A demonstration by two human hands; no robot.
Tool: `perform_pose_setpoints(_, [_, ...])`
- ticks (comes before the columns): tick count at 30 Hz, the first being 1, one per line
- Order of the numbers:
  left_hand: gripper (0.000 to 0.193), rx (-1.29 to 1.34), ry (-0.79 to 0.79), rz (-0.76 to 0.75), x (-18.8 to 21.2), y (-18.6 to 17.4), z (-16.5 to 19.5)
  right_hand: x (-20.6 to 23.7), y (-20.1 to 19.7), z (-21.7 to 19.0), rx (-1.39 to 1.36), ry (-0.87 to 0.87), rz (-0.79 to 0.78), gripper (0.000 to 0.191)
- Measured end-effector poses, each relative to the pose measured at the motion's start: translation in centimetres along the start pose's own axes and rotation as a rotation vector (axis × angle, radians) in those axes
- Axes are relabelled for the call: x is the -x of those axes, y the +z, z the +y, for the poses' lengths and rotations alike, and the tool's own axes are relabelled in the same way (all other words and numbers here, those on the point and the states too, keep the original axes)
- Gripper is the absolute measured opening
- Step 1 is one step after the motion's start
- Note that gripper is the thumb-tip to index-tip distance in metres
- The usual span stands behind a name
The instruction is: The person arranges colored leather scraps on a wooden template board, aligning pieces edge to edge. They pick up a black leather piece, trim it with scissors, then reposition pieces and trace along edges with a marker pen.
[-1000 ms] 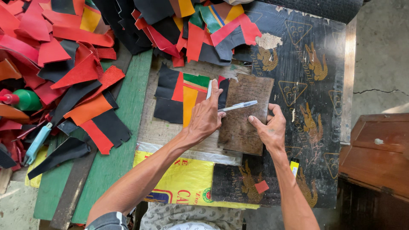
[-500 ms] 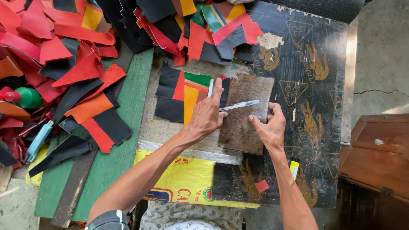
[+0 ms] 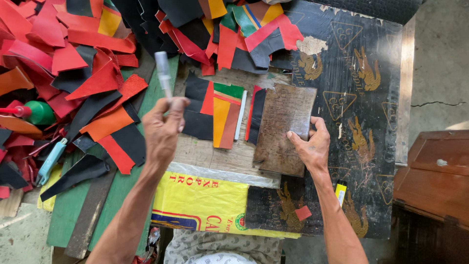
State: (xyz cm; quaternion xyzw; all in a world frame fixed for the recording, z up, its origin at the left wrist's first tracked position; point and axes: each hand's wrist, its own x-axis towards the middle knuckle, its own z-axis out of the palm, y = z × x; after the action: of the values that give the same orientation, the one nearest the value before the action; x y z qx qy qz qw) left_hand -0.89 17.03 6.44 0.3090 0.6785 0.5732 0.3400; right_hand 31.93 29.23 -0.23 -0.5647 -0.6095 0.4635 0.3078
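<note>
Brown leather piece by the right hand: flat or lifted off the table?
Flat. The brown rectangular leather piece lies spread on the black printed mat, with the right hand pressing its lower right edge; no corner is raised.

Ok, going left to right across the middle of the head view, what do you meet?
Green bottle → left hand holding a pale pen → multicoloured leather patch → brown board → right hand → wooden box.

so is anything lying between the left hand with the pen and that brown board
Yes. Between the left hand holding the pen and the brown board lies a stack of black, red, green and orange leather pieces, flat on the table.
</note>
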Motion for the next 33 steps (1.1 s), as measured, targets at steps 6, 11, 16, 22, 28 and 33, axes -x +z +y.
perform_pose_setpoints(6, [0.029,0.102,0.183,0.035,2.1,-4.0,-1.5,0.0,0.0,0.2,-0.016,0.001,0.007,0.045])
perform_pose_setpoints(11, [0.031,0.061,0.044,0.094,3.5,-5.1,-2.2,-0.1,0.0,0.5,-0.028,-0.013,0.003,0.046])
perform_pose_setpoints(16, [0.030,0.051,0.009,0.086,3.8,-5.3,-1.6,-0.1,0.0,0.6,-0.038,-0.010,0.002,0.046])
perform_pose_setpoints(22, [0.032,0.059,-0.001,0.088,3.8,-5.2,-1.7,-0.2,-0.2,0.4,-0.007,-0.017,-0.006,0.047])
perform_pose_setpoints(28, [0.032,0.072,-0.012,0.065,3.9,-5.2,-2.3,-0.3,-0.3,0.6,-0.015,-0.042,-0.013,0.046])
perform_pose_setpoints(33, [0.030,0.065,-0.016,0.061,3.9,-5.1,-2.3,-0.5,-0.4,0.8,-0.028,-0.030,-0.028,0.046])
